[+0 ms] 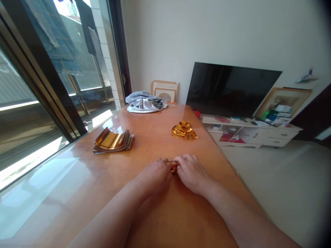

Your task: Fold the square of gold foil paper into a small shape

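My left hand (155, 175) and my right hand (191, 174) meet near the middle of the wooden table (144, 144). Between their fingertips is a small piece of gold foil paper (174, 168), mostly hidden by my fingers. Farther up the table, a crumpled heap of gold foil (184, 130) lies beyond my hands. To the left stands a stack of foil sheets (113, 141), its top sheets curling upward with a shiny gold face.
A folded grey cloth (146, 102) lies at the table's far end. Tall glass doors (59, 69) run along the left. A dark television screen (231, 89) and a white low cabinet (248, 131) stand to the right, beyond the table's edge, above a tiled floor.
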Demonstrator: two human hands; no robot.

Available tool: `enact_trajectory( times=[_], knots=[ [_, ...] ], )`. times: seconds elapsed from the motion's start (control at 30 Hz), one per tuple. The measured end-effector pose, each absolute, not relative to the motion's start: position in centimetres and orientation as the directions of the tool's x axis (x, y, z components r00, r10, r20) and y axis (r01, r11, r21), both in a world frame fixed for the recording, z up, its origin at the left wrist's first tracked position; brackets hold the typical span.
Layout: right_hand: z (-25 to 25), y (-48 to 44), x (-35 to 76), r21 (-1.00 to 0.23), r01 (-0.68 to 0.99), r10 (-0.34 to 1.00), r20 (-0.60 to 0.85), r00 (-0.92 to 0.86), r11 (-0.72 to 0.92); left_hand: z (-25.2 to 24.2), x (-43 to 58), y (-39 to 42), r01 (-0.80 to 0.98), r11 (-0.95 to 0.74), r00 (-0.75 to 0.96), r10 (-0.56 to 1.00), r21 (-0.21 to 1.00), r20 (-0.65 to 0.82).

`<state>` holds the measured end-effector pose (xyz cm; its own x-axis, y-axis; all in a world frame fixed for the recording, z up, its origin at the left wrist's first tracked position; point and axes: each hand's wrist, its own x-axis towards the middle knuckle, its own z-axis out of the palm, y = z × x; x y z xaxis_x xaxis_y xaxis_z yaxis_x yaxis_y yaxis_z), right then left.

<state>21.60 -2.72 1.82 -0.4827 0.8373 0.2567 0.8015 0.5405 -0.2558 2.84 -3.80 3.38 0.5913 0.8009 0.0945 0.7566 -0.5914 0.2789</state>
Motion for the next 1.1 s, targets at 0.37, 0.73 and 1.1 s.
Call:
enact_trajectory(
  times=[0.37, 0.73, 1.1],
  knots=[
    [1.8, -0.7, 25.5, -0.354, 0.800, 0.870, 0.287, -0.401, 0.485, 4.9, 3.4, -4.1, 0.765, -0.623, 0.637, 0.770, 0.163, -0.051],
    [2.4, -1.5, 25.9, -0.203, 0.799, 0.825, 0.148, -0.546, 0.566, 4.8, 3.1, -4.4, 0.810, -0.529, 0.557, 0.829, 0.252, -0.050],
    [2.8, -4.3, 24.4, -0.262, 0.750, 0.775, -0.016, -0.632, 0.607, 4.7, 3.0, -4.7, 0.787, -0.562, 0.592, 0.805, 0.255, -0.051]
  ],
)
